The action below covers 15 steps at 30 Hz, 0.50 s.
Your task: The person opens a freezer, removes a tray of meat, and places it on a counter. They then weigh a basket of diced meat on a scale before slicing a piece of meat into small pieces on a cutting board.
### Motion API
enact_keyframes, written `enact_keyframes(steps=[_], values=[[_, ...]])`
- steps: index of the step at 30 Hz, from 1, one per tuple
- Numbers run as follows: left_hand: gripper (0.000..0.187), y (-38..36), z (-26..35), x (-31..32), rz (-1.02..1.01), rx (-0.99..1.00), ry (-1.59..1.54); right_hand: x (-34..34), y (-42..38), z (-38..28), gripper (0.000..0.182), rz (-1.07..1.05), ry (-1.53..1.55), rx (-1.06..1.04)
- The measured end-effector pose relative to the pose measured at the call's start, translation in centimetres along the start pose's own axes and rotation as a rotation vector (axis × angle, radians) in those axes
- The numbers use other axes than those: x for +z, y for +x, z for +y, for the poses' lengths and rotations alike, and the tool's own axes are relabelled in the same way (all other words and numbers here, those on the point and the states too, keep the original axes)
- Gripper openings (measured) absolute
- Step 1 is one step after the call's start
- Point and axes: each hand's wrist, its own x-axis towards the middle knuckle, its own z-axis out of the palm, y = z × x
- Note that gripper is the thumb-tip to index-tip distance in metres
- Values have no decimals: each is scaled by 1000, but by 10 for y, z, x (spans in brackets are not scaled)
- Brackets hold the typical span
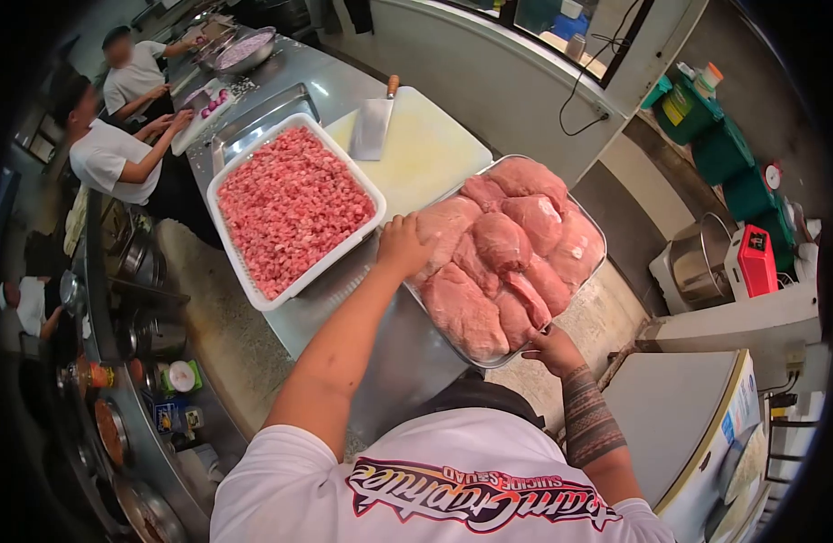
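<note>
Quantity on and at the tabletop (407, 348): two metal trays, one white tub (330, 263), one cutting board (443, 154) and one cleaver (371, 127). Two co-workers (113, 163) stand along the far left side.

Large tray (604, 256): contains large pieces of raw meat (502, 242), roughly ten; overlap prevents an exact count. It is located at the near right end, projecting past the tabletop edge and touching the board's near corner area. Support underneath is hidden.

White tub: located left of the large tray; filled with small-cut raw meat (294, 204).

Second tray (312, 98): behind the tub, contents partly hidden.

Metal bowl (268, 56): at the far end, holding pale purple chopped pieces (244, 51).

Cleaver: flat on the board, handle pointing away.

Left hand (404, 246): at the large tray's left edge, fingers against the meat; whether they clamp the rim cannot be told. Right hand (556, 350): fingers clamped on the near rim.
</note>
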Motion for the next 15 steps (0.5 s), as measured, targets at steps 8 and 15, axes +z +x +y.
enact_keyframes(steps=[8,15], values=[[81,-16,-1,-4,-14,-54,10,-12,2,9,41,-107,-215,56],[76,-32,4,14,49,-143,54,-62,11,4,42,-445,-471,52]])
